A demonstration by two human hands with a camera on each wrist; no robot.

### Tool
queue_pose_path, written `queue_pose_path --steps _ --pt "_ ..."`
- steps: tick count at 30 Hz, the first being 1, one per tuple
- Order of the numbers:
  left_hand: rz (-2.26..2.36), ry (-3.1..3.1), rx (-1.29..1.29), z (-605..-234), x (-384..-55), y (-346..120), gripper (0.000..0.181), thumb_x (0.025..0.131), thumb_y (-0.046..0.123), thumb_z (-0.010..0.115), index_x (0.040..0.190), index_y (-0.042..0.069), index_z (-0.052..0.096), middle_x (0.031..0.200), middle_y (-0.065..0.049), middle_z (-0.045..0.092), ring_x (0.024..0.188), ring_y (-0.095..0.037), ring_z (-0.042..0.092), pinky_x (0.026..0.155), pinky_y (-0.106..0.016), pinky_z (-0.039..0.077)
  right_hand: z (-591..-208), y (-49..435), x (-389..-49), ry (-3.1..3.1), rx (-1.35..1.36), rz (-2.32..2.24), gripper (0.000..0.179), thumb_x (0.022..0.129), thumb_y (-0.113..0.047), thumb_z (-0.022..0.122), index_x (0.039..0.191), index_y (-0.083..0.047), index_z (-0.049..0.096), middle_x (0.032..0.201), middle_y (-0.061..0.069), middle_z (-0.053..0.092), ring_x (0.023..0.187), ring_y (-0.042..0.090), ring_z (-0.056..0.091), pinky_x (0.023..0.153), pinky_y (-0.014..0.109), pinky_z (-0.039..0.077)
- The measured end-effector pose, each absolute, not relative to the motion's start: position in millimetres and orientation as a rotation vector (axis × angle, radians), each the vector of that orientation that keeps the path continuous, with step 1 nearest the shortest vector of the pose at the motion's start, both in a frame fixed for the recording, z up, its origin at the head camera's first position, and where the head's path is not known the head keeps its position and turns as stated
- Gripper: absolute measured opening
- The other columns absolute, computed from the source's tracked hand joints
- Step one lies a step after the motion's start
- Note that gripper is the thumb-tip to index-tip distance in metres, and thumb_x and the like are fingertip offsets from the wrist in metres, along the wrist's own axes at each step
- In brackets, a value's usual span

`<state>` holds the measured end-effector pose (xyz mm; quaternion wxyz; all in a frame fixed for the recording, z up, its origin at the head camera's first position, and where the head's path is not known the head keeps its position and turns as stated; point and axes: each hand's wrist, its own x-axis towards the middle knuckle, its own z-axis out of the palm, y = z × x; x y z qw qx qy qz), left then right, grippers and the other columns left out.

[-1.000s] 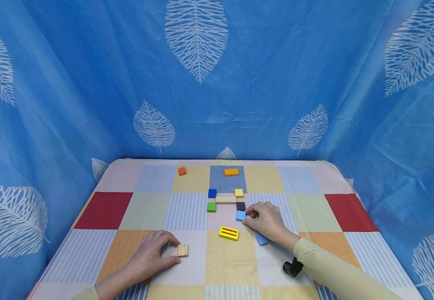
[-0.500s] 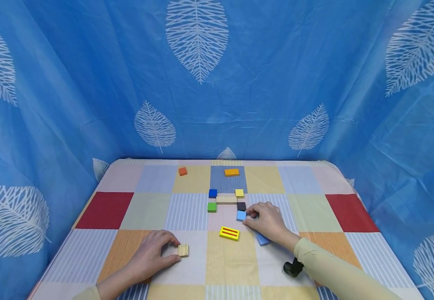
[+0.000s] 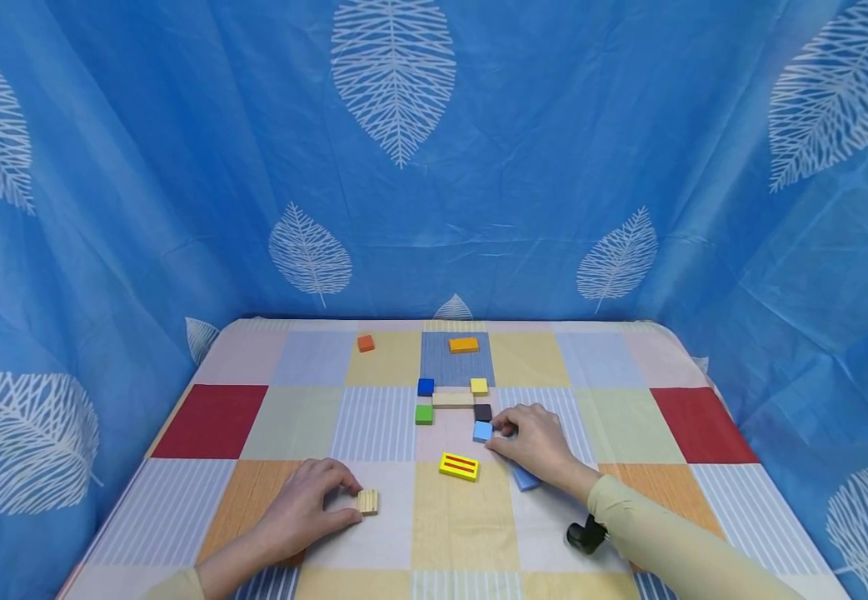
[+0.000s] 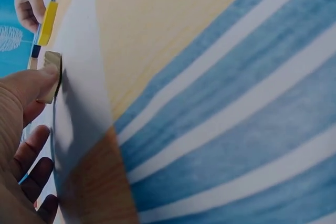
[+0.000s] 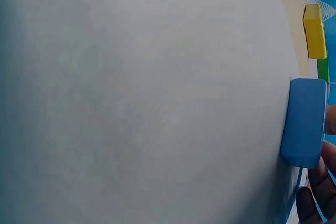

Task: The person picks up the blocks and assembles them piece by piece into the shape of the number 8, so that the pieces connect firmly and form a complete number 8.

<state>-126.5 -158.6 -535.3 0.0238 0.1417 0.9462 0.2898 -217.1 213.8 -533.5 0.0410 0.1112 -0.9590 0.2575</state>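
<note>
My left hand [image 3: 306, 512] pinches a small pale wooden block [image 3: 368, 502] with a striped top between thumb and index finger; in the left wrist view the thumb lies over the wooden block [image 4: 51, 85]. My right hand [image 3: 535, 442] has its thumb and index finger at the right side of a light blue block [image 3: 482, 432], pinching it. Just in front of that block's far side sits a black block [image 3: 482, 412]. Partly hidden under the right hand lies a longer blue block [image 3: 526, 478], which shows large in the right wrist view [image 5: 304, 123].
Between the hands lies a yellow block with red stripes [image 3: 460, 467]. Farther back, a long pale block [image 3: 452, 401] has green [image 3: 424, 415], dark blue [image 3: 426, 387] and yellow [image 3: 479, 387] blocks around it. Orange [image 3: 464, 344] and red-orange [image 3: 366, 343] blocks lie near the far edge.
The left hand and its wooden block have shifted very slightly to the right. The right hand and the other blocks have stayed in place.
</note>
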Motion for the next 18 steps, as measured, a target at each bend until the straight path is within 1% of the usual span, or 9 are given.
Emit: queue_pose_path --steps 5,10,14,18 --pt "0.850 2.948 0.469 -527.2 -133.7 -152.1 0.024 0.078 0.039 0.088 0.094 0.037 0.070 0.105 0.017 0.058 0.103 -0.012 0.048 0.093 -0.046 0.044 -533.9 214.0 -216.8 -2.929 0.347 0.793 0.023 0.080 -0.033 0.087 0.097 -0.022 0.076 0.079 -0.015 0.057 0.084 0.014 0.049 0.082 0.043 0.035" --pt "0.829 3.010 0.524 -513.8 -149.2 -139.4 0.026 0.077 0.035 0.091 0.096 0.033 0.073 0.100 0.018 0.059 0.098 -0.010 0.048 0.087 -0.040 0.045 -534.1 213.6 -217.6 -2.929 0.349 0.791 0.023 0.080 -0.033 0.088 0.097 -0.022 0.076 0.079 -0.014 0.057 0.084 0.013 0.049 0.084 0.043 0.035" --pt "0.851 3.032 0.557 -503.5 -164.0 -124.3 0.025 0.078 0.033 0.090 0.096 0.030 0.074 0.097 0.018 0.060 0.096 -0.010 0.049 0.084 -0.038 0.045 -533.7 213.7 -217.5 -2.932 0.346 0.785 0.023 0.080 -0.033 0.088 0.096 -0.022 0.076 0.079 -0.014 0.057 0.084 0.013 0.049 0.083 0.043 0.035" --pt "0.871 3.028 0.560 -499.5 -178.5 -108.0 0.023 0.079 0.031 0.089 0.097 0.026 0.075 0.094 0.015 0.061 0.091 -0.011 0.049 0.081 -0.037 0.043 -533.7 213.2 -217.1 -2.929 0.349 0.791 0.023 0.080 -0.033 0.088 0.096 -0.022 0.076 0.079 -0.015 0.058 0.084 0.013 0.049 0.083 0.043 0.036"
